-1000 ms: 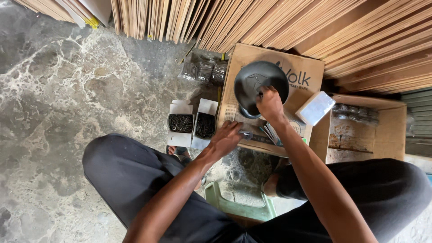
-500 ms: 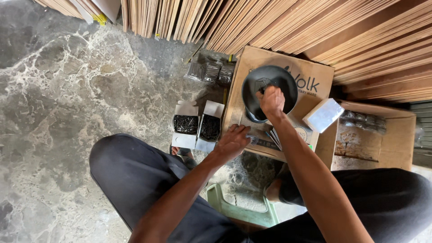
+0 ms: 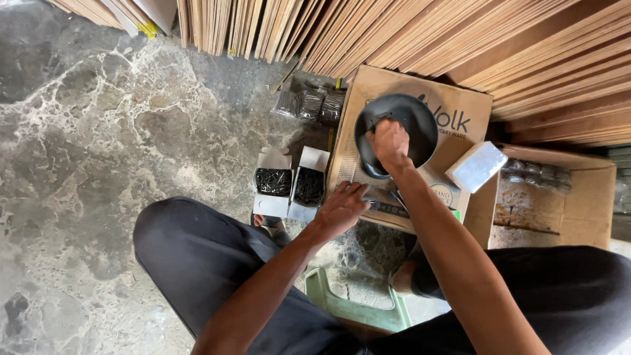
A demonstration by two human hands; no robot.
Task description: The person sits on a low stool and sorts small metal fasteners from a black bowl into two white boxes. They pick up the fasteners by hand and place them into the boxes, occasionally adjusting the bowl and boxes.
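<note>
right hand [image 3: 390, 141] closed on something small inside dark round bowl [image 3: 396, 135] atop cardboard box [image 3: 407, 105] | left hand [image 3: 342, 209] lies loose, fingers on box edge | two open boxes of dark screws [image 3: 291, 186] beside | work looks midway, outcome unclear

Bowl [image 3: 420, 125] on carton [image 3: 368, 92], screw boxes [image 3: 290, 185] left

A woodworking workshop: stacked plywood sheets [image 3: 394, 33], boxes of screws [image 3: 292, 184], marble floor [image 3: 98, 151].
</note>
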